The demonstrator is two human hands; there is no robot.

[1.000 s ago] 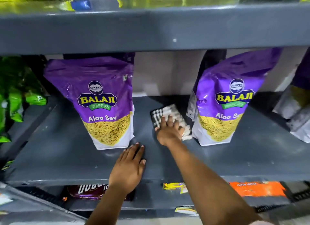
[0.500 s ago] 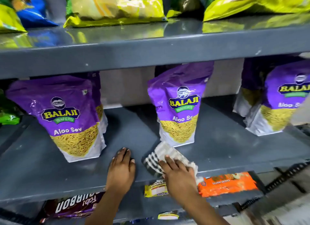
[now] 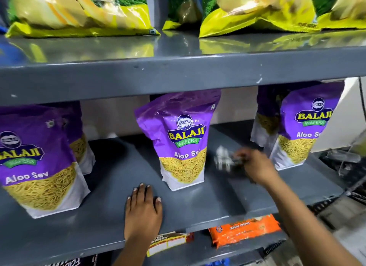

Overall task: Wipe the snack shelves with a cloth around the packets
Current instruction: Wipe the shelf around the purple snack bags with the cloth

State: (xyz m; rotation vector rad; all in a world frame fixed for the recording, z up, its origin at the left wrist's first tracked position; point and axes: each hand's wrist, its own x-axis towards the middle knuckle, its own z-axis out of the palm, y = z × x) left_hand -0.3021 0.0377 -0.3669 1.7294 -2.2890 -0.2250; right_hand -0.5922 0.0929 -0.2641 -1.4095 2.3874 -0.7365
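My right hand presses a checked black-and-white cloth onto the grey middle shelf, in the gap between the middle purple Aloo Sev packet and the right purple packet. The cloth and fingers are blurred with motion. My left hand lies flat, fingers apart, on the shelf's front part, just left of the middle packet's base. Another purple packet stands at the left, with one more behind it.
The upper grey shelf overhangs, carrying yellow-green snack bags. Below the middle shelf lie an orange cashew cookie pack and a small red-and-white packet. A white wall bounds the right side.
My right hand has carried the cloth from the shelf's front edge back and right, into the gap right of the middle packet. The left hand stays flat. The view has shifted right.
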